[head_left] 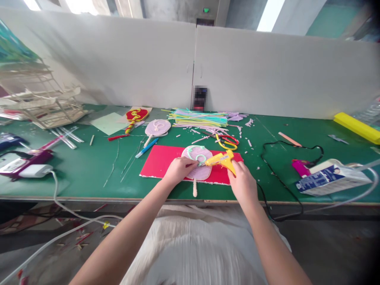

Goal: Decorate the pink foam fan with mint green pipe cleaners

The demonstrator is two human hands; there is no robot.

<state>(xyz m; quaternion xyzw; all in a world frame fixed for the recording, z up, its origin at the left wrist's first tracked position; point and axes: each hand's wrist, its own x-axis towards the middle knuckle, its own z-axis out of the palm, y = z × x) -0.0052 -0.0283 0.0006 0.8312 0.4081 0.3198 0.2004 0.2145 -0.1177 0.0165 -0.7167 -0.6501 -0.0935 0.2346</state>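
Seated worker at a green bench [175, 187], both hands busy over one piece: a lilac round fan [204, 174], by the look of it faced with pipe-cleaner strips. It lies flat on a red board [157, 160] near the bench's front edge, between the two hands — the board presumably there to keep glue off the bench top. The fan's long axis runs straight away from the worker: disc at the far end, pale handle [195, 187] pointing back at the body and overhanging the board's near edge, likely so the decorated face sits square to the eyes. Right hand [244, 182] has its grip closed round the handle of a yellow glue gun [221, 159]; barrel lies mostly crosswise, nozzle aimed leftward over the disc at the mint-green curl [201, 159]. Left hand [180, 169] comes in from the opposite side, fingertips bunched beside that curl, probably to steady it; whether its grip pinches anything I cannot tell. Bundled pipe cleaners [198, 118] and yellow-and-red scissors [228, 142] sit just beyond the board — within reach, I'd guess, yet clear of the nozzle. Second lilac fan [158, 128] lies farther left, handle slanting toward the worker.
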